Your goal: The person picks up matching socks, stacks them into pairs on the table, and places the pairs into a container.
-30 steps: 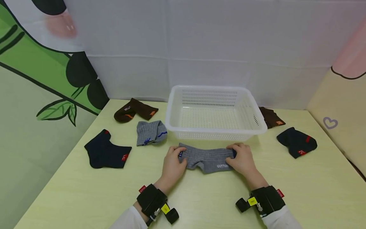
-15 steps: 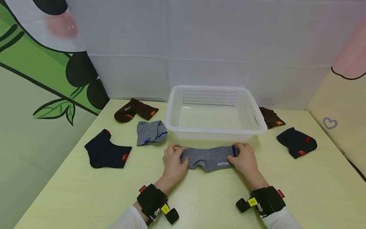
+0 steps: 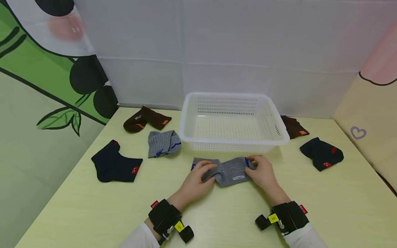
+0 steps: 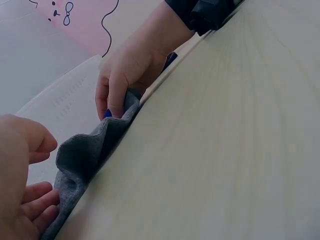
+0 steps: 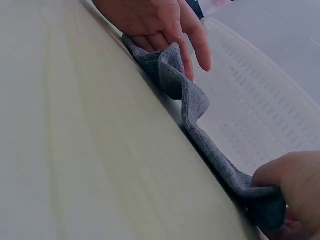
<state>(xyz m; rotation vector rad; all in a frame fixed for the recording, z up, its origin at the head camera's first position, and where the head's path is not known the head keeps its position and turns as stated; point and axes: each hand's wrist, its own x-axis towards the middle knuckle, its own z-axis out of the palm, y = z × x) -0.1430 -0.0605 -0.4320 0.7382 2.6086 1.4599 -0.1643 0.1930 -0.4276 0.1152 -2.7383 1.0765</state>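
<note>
Fingers [image 3: 207, 167] of both hands clamped on one grey sock [image 3: 231, 171], five other socks around one basket [image 3: 186, 125]

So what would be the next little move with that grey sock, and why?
Probably the left hand carries its pinched end on across to the right hand. The grey sock is bunched into a hump between them, half folded, with the right hand pinning the cuff end on the table in front of the white basket.

Item count on the pale yellow-green tabletop [image 3: 310, 206]:
- White perforated plastic basket [image 3: 234, 143]: one.
- Grey ribbed cotton socks [image 3: 231, 170] [image 3: 163, 143]: two.
- Dark navy socks [image 3: 115, 166] [image 3: 322, 153]: two.
- Brown socks [image 3: 145, 119] [image 3: 294, 126]: two.
</note>
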